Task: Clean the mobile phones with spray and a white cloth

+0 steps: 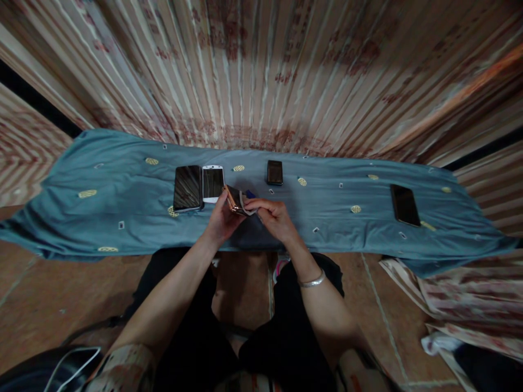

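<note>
Near the middle of the blue cloth-covered table [327, 228], my left hand [223, 220] is closed around a phone [232, 200] with a shiny copper-coloured edge. The phone is tilted up off the cloth. My right hand [273, 216] pinches a thin greyish piece [242, 202], perhaps cloth, against the phone's side. Its exact kind cannot be made out. Just behind the right fingers shows a small dark blue bit [250, 194], partly hidden. A white phone [213, 183] lies on the cloth beside the left hand, next to a larger dark phone or tablet [188, 188].
Farther back lies a small dark phone or wallet-like item [275, 172]. Another dark phone [405, 204] rests at the right. A striped, flowered curtain [261, 81] hangs right behind the table. A white cable [73, 367] lies at the lower left.
</note>
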